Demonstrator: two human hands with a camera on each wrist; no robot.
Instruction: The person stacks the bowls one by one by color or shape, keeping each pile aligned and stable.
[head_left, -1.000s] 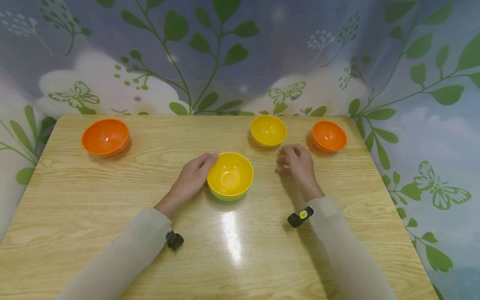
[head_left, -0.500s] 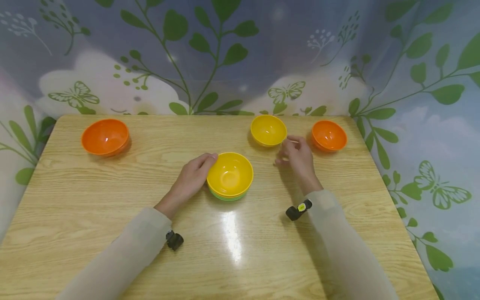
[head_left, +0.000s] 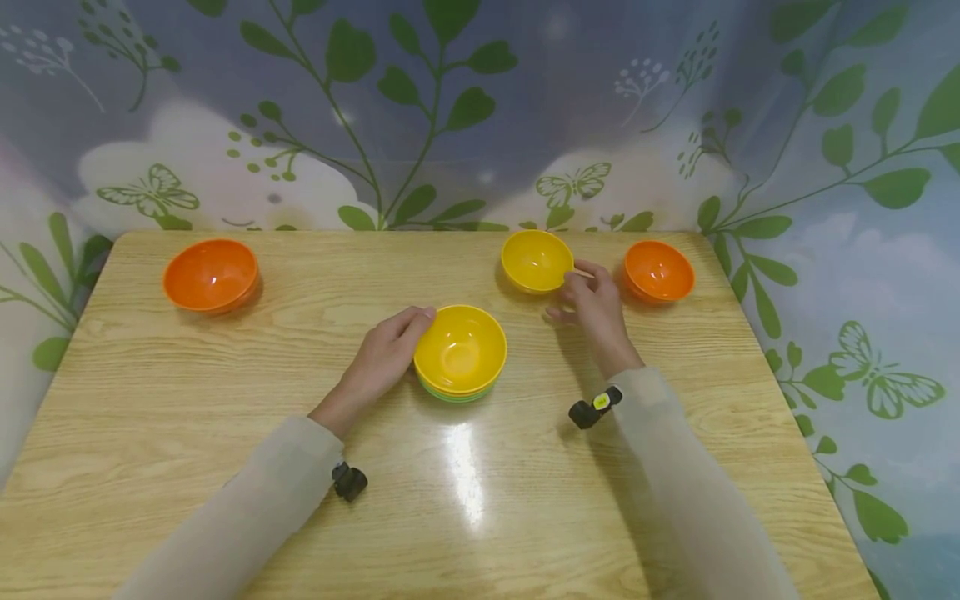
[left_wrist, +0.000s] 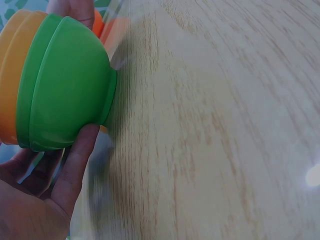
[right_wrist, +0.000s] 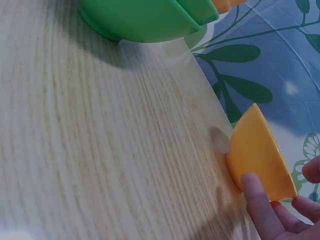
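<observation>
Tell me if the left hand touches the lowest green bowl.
Touching: in the left wrist view, the left hand rests a fingertip against the lowest green bowl.

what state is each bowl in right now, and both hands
Stacked bowls: nested, upright, yellow above green
Single yellow bowl: upright, empty
Left orange bowl: upright, empty
Right orange bowl: upright, empty
Left hand: holding the stacked bowls
Right hand: at the single yellow bowl's right side, contact unclear

bowl stack (head_left: 461, 354) x1, at left hand (head_left: 381, 352): yellow bowls (left_wrist: 11, 75) x2, green bowls (left_wrist: 70, 85) x2 | loose yellow bowl (head_left: 536, 260) x1, at right hand (head_left: 600, 318) | orange bowls (head_left: 211, 276) (head_left: 659, 272) x2, one outward per hand | wrist cameras (head_left: 349, 481) (head_left: 585, 414) x2
</observation>
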